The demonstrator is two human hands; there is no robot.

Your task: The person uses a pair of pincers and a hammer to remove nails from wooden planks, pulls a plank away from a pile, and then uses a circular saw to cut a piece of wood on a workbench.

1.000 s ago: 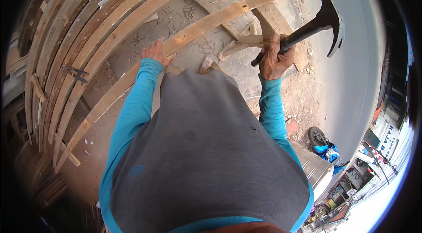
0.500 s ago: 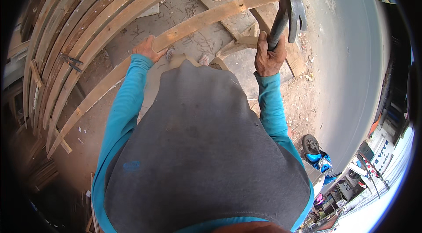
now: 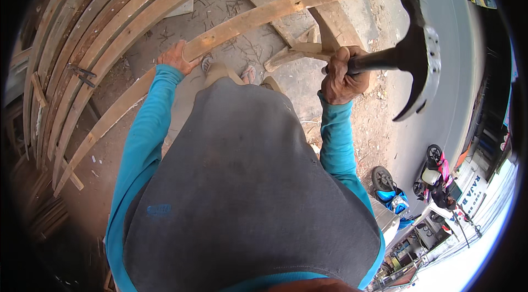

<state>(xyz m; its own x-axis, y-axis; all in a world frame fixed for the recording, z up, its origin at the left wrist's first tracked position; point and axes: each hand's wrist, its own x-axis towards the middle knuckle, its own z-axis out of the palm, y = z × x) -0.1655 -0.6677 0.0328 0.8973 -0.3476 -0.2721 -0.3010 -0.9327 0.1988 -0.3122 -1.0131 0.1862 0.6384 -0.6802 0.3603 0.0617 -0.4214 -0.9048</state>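
Observation:
My left hand is closed around a long, narrow wooden board, which runs from the lower left to the upper right in front of me. In my right hand is a claw hammer, gripped by its dark handle. The hammer's head points out to the right, clear of the board, with its curved claw toward me. Small dark marks show along the board's face. Below the right hand, a wooden support with a short crosspiece rests on the ground.
Several long boards lie side by side at the left, with a pair of pincers on them. Scattered nails litter the ground. A paved road passes on the right, with a parked motorbike and another motorbike with a rider.
My right hand has turned the hammer from upright to lying sideways, its head swinging right and nearer me. My left hand keeps its hold on the board. A motorbike has appeared on the road.

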